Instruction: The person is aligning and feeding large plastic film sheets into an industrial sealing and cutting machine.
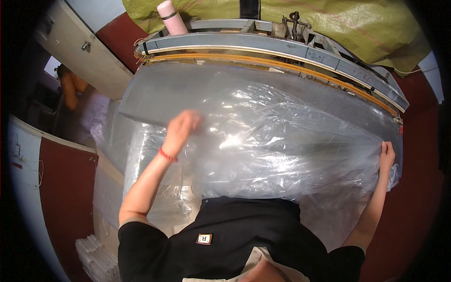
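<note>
A wide sheet of clear plastic film (277, 141) lies over the grey work table (164, 84), creased and shiny. At the table's right end my right hand (386, 154) pinches the film's edge, and creases fan out from its fingertips. My left hand (181, 131), with a red band at the wrist, is over the left part of the table beside the film. Motion smears its fingers, so I cannot make out whether it holds anything. More film hangs over the table's near edge in front of my body.
A long metal bar frame (225, 40) with an orange strip runs along the table's far side. Behind it are a pink bottle (172, 18), a dark metal clamp (295, 24) and a yellow-green sheet (347, 28). At lower left is a stack of clear bags (97, 257), with an open door (82, 42) above.
</note>
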The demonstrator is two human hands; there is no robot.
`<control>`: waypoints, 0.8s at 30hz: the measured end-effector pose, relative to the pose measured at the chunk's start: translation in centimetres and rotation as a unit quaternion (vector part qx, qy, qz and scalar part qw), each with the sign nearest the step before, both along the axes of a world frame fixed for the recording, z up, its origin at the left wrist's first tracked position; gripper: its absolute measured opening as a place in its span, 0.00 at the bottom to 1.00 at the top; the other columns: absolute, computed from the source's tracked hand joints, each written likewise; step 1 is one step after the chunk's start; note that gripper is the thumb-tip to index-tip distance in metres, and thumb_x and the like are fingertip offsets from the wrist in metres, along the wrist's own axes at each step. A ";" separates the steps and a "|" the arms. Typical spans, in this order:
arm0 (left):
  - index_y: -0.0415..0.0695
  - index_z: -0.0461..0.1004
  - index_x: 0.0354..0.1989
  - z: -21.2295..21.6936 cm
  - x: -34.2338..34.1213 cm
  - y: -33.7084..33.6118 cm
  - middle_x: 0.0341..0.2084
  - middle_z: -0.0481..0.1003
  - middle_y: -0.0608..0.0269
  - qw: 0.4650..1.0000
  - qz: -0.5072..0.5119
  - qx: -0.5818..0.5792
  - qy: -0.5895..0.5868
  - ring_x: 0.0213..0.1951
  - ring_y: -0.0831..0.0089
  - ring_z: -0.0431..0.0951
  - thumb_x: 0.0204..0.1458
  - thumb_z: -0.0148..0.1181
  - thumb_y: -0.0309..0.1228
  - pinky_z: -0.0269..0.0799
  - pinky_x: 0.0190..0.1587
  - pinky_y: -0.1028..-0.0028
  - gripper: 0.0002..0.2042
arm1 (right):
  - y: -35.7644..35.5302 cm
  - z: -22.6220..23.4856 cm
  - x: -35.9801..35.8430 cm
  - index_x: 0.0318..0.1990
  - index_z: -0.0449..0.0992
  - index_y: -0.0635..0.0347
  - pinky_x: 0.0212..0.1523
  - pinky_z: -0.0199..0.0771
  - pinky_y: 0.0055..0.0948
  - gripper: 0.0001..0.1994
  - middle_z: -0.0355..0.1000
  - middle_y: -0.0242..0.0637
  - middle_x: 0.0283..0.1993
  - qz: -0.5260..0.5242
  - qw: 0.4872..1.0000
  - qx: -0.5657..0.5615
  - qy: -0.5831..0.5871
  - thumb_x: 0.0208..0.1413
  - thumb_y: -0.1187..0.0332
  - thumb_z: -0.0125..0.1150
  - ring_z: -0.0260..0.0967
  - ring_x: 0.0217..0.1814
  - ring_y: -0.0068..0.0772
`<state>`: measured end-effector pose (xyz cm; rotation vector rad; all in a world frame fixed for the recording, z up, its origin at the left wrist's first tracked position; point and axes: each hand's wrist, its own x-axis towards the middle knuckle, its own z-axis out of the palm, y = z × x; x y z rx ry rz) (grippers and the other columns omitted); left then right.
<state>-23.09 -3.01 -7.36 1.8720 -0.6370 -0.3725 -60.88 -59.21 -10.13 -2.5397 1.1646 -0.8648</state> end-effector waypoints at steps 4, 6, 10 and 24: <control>0.39 0.61 0.49 1.8 2.4 -3.8 0.32 0.71 0.64 0.990 -0.044 0.029 0.128 0.25 0.82 0.68 0.52 0.42 0.46 0.59 0.24 0.85 0.24 | 0.7 0.3 0.3 0.28 0.65 0.61 0.29 0.61 0.28 0.11 0.63 0.43 0.22 -0.008 1.000 -0.005 0.001 0.53 0.62 0.48 0.58 0.23 0.35; 0.39 0.63 0.48 2.0 2.5 -4.6 0.32 0.72 0.63 0.979 -0.062 0.078 0.180 0.22 0.83 0.67 0.50 0.46 0.48 0.58 0.22 0.86 0.25 | 0.5 0.0 0.2 0.29 0.65 0.61 0.29 0.61 0.28 0.11 0.64 0.43 0.22 -0.002 1.000 -0.017 0.000 0.53 0.62 0.48 0.58 0.23 0.35; 0.38 0.71 0.35 1.8 2.8 -4.4 0.23 0.72 0.64 0.987 -0.067 0.125 0.079 0.18 0.85 0.63 0.48 0.51 0.46 0.57 0.19 0.84 0.20 | 1.0 0.3 0.7 0.29 0.66 0.61 0.28 0.62 0.28 0.11 0.64 0.43 0.23 -0.001 0.999 -0.032 -0.017 0.53 0.61 0.48 0.58 0.22 0.35; 0.40 0.73 0.22 1.2 2.4 -5.1 0.12 0.66 0.71 0.972 -0.062 0.152 0.167 0.15 0.86 0.61 0.46 0.57 0.37 0.54 0.18 0.85 0.12 | 1.1 0.2 0.5 0.30 0.67 0.60 0.27 0.61 0.26 0.11 0.64 0.43 0.23 -0.018 0.999 -0.023 -0.015 0.53 0.61 0.48 0.57 0.22 0.33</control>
